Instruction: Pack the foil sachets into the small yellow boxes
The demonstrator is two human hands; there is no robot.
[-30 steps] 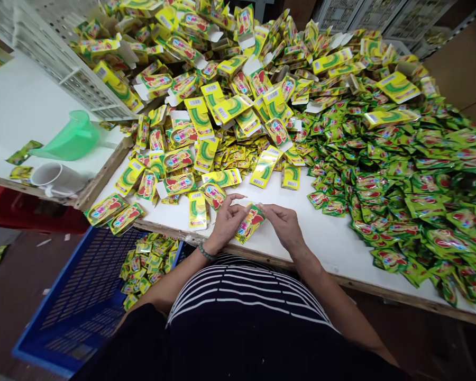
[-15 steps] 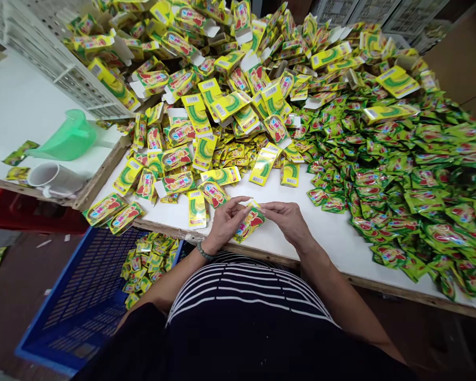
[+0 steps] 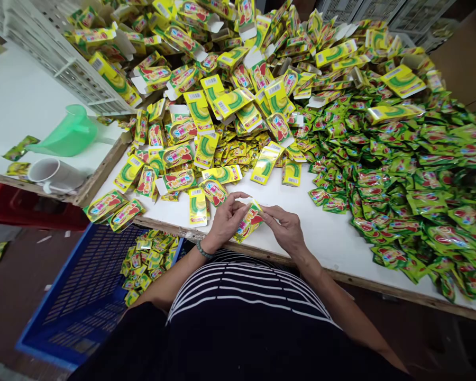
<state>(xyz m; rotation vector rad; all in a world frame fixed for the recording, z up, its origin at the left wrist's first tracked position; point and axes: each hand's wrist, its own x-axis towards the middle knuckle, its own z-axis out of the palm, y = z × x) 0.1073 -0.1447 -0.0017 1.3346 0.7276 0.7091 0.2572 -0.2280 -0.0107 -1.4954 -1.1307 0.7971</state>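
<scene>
Between my hands, at the table's front edge, is a small yellow-green printed carton (image 3: 249,223), tilted, its top end toward the back. My left hand (image 3: 227,219) is closed on its left side, thumb on the front. The fingers of my right hand (image 3: 284,226) pinch its upper right corner. A box with a barcode (image 3: 198,206) lies just left of my left hand, beside another printed box (image 3: 214,191). Behind them is a heap of yellow cartons (image 3: 230,103), many with white end flaps open. Green sachets (image 3: 400,174) are piled to the right.
A blue plastic crate (image 3: 63,296) below the table's left front holds small yellow packets (image 3: 150,259). On the left side table stand a green scoop (image 3: 69,135) and a white mug (image 3: 57,175). A white plastic rack (image 3: 67,69) rises behind them.
My right hand's fingers have shifted slightly down along the carton's upper right edge. My left hand keeps its hold on the carton. The view has moved a little.
</scene>
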